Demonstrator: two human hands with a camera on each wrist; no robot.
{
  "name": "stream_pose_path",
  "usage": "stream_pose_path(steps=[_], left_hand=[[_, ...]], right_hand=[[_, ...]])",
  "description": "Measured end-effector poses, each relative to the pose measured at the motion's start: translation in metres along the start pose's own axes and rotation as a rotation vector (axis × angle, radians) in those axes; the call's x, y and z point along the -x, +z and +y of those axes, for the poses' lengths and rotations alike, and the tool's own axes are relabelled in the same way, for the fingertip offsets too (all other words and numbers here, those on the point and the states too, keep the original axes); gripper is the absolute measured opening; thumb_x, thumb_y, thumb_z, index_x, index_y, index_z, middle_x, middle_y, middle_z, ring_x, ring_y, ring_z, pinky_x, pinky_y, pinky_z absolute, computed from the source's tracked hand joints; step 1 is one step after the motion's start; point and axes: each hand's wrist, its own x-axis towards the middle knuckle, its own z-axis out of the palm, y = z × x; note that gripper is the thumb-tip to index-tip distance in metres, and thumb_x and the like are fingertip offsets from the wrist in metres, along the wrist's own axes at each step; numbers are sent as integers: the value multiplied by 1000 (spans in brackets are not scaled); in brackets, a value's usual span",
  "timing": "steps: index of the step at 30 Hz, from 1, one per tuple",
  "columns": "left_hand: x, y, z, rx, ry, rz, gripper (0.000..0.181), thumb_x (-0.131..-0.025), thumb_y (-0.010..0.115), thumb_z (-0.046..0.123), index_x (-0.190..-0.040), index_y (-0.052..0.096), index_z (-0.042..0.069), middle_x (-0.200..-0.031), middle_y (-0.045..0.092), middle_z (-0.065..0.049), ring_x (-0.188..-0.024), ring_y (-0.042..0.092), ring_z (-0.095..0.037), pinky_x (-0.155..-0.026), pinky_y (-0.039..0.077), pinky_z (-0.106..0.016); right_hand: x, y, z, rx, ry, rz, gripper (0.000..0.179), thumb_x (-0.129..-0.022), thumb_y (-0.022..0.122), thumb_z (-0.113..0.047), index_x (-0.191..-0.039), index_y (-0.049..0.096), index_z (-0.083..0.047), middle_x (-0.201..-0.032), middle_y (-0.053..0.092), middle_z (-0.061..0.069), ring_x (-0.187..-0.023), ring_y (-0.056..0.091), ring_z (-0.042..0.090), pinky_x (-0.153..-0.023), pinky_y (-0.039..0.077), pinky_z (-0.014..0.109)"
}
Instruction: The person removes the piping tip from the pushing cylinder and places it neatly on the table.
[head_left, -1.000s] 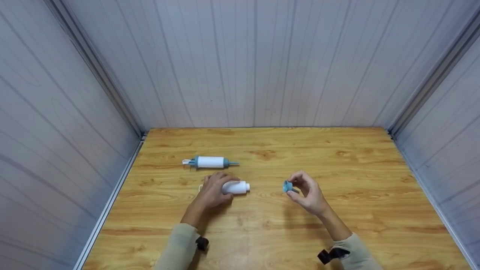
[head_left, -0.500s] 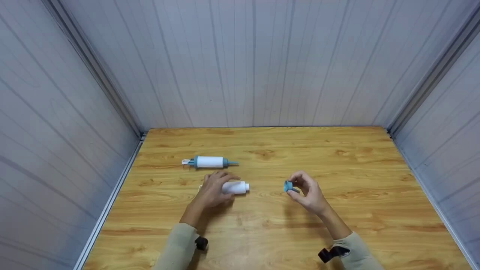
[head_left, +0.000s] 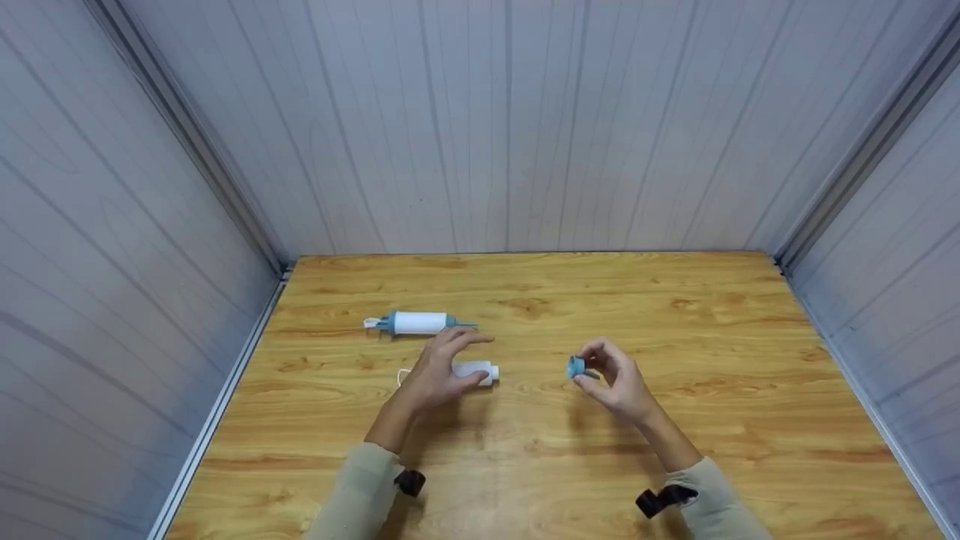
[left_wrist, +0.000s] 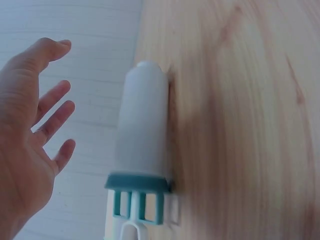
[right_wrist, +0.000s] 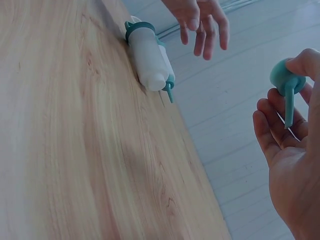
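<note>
A white bottle [left_wrist: 142, 117] with a teal collar and a teal slatted end lies on its side on the wooden table, its narrow neck facing right in the head view. My left hand [head_left: 433, 381] hovers above the bottle, fingers and thumb spread, holding nothing; the left wrist view shows them apart from it. Part of the bottle is hidden under that hand in the head view. My right hand [head_left: 621, 388] pinches a teal nozzle cap [right_wrist: 286, 80] between thumb and fingers, raised off the table to the right of the bottle. The cap's thin spout points down in the right wrist view.
A second white bottle [head_left: 420, 323], with a teal slatted end and a teal spout fitted, lies just beyond the first. White panel walls [head_left: 510, 135] enclose the wooden table [head_left: 675, 315] at the back and both sides.
My left hand has let go of the bottle, lifting away with its fingers spreading. The right hand has stayed in place with the nozzle cap.
</note>
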Motion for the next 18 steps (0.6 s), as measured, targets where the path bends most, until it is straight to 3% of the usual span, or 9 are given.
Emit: stream_pose_path(steps=[9, 18], left_hand=[[-4, 1, 14, 111, 10, 24, 47, -102, 84, 15, -148, 73, 13, -144, 76, -9, -125, 75, -30, -110, 61, -59], [-9, 4, 27, 156, 90, 68, 43, -101, 85, 12, -143, 77, 10, -136, 81, -13, -120, 78, -32, -105, 67, -49]], right_hand=[[-2, 4, 1, 25, 25, 25, 32, -90, 63, 28, -122, 57, 26, -122, 71, -12, -111, 71, 0, -100, 61, 16], [-7, 9, 2, 32, 15, 38, 36, -89, 65, 29, -125, 62, 26, -123, 74, -13, -112, 72, -1, -99, 61, 17]])
